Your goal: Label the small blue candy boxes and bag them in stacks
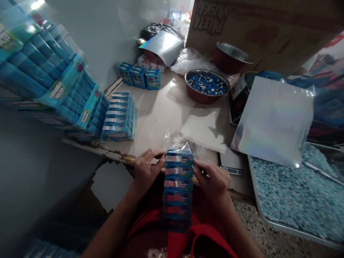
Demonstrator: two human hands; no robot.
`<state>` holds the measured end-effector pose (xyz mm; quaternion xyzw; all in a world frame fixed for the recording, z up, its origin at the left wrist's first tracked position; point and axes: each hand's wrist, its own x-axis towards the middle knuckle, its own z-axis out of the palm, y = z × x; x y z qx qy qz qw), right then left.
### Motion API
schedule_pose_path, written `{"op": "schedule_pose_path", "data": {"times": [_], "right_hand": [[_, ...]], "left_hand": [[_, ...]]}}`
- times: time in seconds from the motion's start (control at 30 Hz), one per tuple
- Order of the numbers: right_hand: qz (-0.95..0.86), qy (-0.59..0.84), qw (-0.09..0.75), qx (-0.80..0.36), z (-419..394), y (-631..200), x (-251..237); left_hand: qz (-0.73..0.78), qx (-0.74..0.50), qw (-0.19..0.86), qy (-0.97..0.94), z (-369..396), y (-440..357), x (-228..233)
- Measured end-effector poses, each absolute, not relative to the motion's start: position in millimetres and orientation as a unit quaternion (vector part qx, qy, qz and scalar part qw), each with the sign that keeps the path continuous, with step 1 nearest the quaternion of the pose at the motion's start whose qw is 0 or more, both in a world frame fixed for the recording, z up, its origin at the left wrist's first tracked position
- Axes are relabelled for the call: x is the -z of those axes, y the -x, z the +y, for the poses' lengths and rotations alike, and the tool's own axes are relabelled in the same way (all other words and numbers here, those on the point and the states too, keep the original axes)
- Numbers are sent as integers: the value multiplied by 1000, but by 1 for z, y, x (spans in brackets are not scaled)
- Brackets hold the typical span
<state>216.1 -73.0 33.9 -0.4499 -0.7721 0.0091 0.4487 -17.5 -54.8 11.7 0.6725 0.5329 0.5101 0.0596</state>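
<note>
A row of several small blue candy boxes [178, 182] lies stacked over my lap at the table's front edge. My left hand [146, 169] grips the row's left side near its far end. On the right side my right hand [213, 181] holds the same row. A clear plastic bag [179, 141] crinkles at the far end of the row, and its mouth seems to sit around the top box.
Another wrapped row of boxes [119, 115] lies on the table [158, 118] to the left, with big stacked blue packs [51, 75] beyond. A bowl of blue candies [206, 84], a shiny foil sheet [274, 120], a small scale [231, 162] and a tray of loose candies [295, 195] stand right.
</note>
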Motion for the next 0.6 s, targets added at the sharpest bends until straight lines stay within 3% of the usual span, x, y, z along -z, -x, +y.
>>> {"op": "schedule_pose_path", "data": {"times": [0.27, 0.5, 0.6], "right_hand": [[-747, 433, 504, -10, -81, -203, -20], [-746, 442, 495, -61, -69, -197, -31], [-768, 421, 482, -27, -70, -204, -31]], "left_hand": [[532, -531, -36, -658, -74, 11, -5], [623, -522, 126, -569, -67, 7, -8], [616, -514, 74, -592, -71, 9, -12]]}}
